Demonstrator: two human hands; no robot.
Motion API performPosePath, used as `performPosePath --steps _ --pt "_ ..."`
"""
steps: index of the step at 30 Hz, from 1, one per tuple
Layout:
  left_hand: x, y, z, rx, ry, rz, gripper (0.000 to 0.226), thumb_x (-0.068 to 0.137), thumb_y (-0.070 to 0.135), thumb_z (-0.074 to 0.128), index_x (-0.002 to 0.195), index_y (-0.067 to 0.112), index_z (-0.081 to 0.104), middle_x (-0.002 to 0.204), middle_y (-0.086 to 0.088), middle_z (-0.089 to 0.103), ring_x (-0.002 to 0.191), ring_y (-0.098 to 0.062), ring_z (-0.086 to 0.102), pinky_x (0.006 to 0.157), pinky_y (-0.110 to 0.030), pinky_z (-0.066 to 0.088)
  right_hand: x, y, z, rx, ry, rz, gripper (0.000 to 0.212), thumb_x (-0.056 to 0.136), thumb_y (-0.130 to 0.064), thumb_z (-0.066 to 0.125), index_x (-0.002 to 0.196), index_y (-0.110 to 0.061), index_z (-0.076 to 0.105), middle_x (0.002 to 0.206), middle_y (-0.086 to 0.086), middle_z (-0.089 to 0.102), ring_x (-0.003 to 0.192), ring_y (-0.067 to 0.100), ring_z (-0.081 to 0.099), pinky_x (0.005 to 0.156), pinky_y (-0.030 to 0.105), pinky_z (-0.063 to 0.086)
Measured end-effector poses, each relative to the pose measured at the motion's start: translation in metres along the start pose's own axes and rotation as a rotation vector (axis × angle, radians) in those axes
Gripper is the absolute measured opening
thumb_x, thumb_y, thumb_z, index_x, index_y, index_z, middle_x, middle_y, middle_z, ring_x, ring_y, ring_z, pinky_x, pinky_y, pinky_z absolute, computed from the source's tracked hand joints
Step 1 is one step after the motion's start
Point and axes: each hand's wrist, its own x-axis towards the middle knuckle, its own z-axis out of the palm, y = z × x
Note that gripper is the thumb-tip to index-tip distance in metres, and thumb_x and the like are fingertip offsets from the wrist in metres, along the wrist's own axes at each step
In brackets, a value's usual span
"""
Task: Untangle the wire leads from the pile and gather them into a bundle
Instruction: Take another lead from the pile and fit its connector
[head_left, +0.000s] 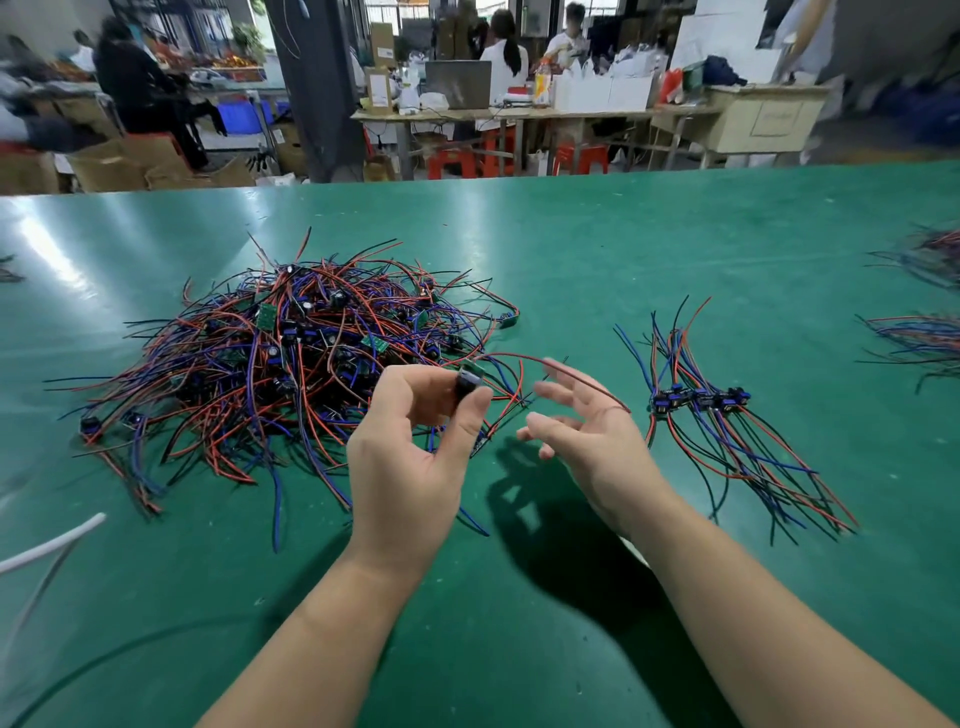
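Note:
A big tangled pile of red, blue and black wire leads (291, 358) with small green boards lies on the green table at the left. My left hand (410, 447) pinches one small black component (467, 387) lifted at the pile's right edge. Its red lead (524, 358) arcs to the right across the fingers of my right hand (587, 431), which is raised with fingers spread and relaxed, palm toward the left. To the right lies a sorted bundle (727, 415), its blue connectors lined up side by side.
Two more wire groups (924, 338) lie at the table's right edge. A white cable (52, 543) crosses the near left corner. Beyond the table's far edge (467, 179) are benches, red stools, boxes and seated people.

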Motion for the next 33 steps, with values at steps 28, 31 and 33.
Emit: performPosePath --steps 28,31,33 --pt "0.009 -0.025 -0.01 0.499 -0.115 -0.067 0.04 0.079 0.013 0.073 0.118 0.013 0.063 0.126 -0.008 0.054 0.111 -0.022 0.049 0.102 -0.018 0.023 0.116 -0.166 -0.017 0.135 -0.002 -0.241 0.01 0.091 -0.006 0.058 0.094 -0.012 0.066 0.087 0.006 0.074 0.084 0.019 0.071 0.063 0.023 0.051" --pt "0.008 -0.023 -0.009 0.539 -0.162 -0.105 0.051 0.077 0.015 0.073 0.125 0.015 0.059 0.134 -0.01 0.046 0.115 -0.025 0.04 0.101 -0.017 0.016 0.135 -0.172 -0.006 0.136 0.102 -0.229 0.011 0.088 -0.004 0.063 0.096 -0.009 0.067 0.095 0.01 0.074 0.085 0.021 0.071 0.058 0.022 0.05" --pt "0.006 -0.023 -0.008 0.556 -0.201 -0.086 0.05 0.076 0.015 0.073 0.124 0.015 0.059 0.133 -0.008 0.047 0.113 -0.025 0.039 0.1 -0.02 0.02 0.145 -0.163 -0.001 0.084 0.158 -0.195 0.012 0.089 -0.004 0.062 0.097 -0.011 0.068 0.095 0.007 0.074 0.079 0.018 0.07 0.052 0.019 0.044"
